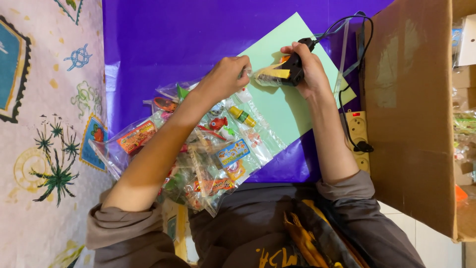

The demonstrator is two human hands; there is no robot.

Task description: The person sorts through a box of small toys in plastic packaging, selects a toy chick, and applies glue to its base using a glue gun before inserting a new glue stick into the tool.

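My right hand [308,69] grips a black and yellow glue gun [286,72] over a pale green card [290,94]. The gun's nozzle points left at a small clear plastic packet [259,75]. My left hand [225,77] pinches that packet's left end, close to the nozzle. Both hands hover above the card, which lies on a purple sheet [188,34]. Under my left forearm lies a pile of clear bags with small colourful toys [208,149].
A large open cardboard box [411,114] stands at the right. Beside it lies a cream power strip [359,134] with a black plug and cable running to the gun. A patterned pink cloth [44,124] covers the left side.
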